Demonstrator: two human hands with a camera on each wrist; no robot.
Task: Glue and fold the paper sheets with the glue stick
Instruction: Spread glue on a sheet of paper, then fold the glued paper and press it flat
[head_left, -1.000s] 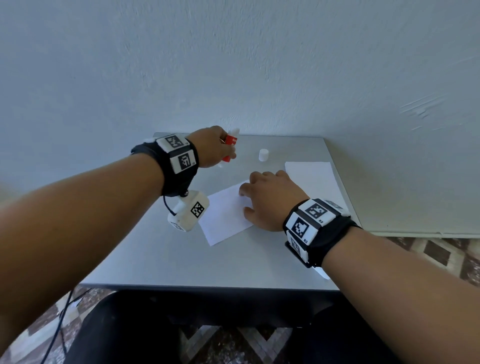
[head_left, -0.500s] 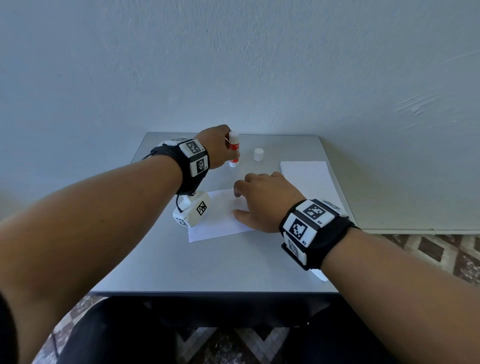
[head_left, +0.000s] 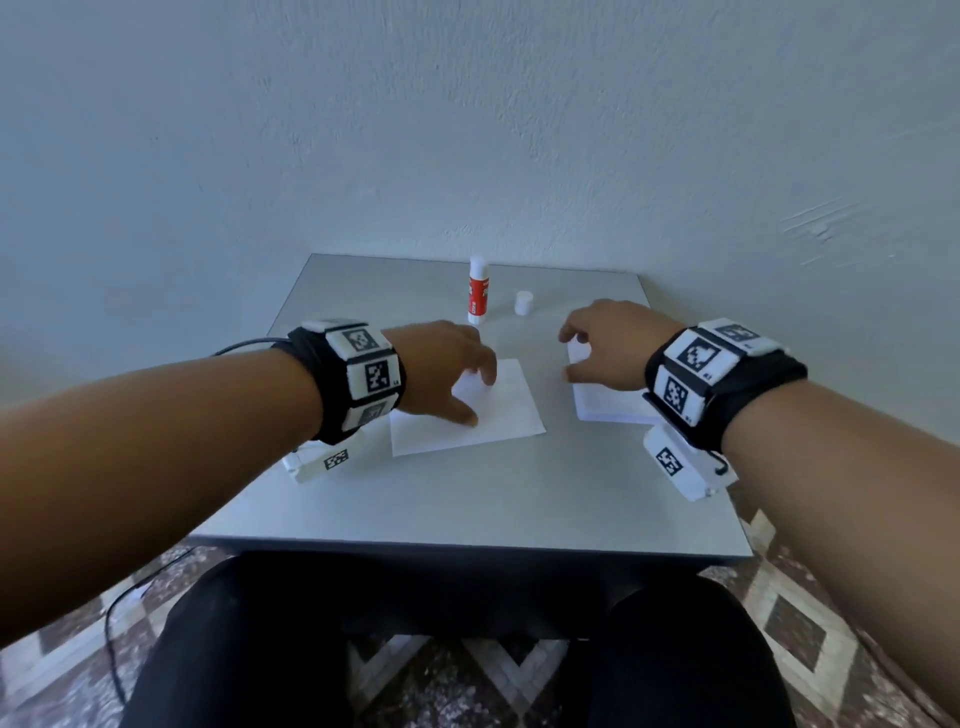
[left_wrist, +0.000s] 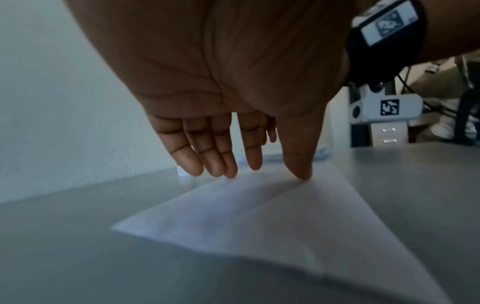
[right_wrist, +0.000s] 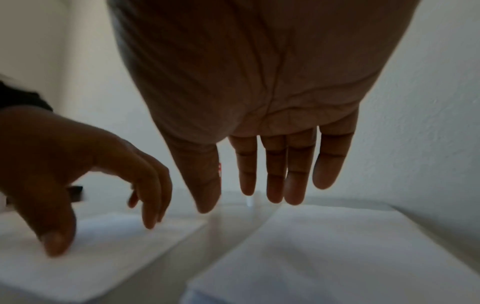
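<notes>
Lighting is soft, cool and even in the head view; the wall (head_left: 467, 130) reads pale blue-grey without glare. Faint shadows lie under both hands on the table (head_left: 467, 499). Wide-angle distortion bends the forearms toward the lower corners. Both wrist views are dim: the palms fill the upper frame in shadow, backlit by the bright wall. The sheet (left_wrist: 259, 216) shows motion blur at its edges.

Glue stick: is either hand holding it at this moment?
No, the glue stick stands upright and alone at the far side of the table, apart from the left hand and right hand.
</notes>
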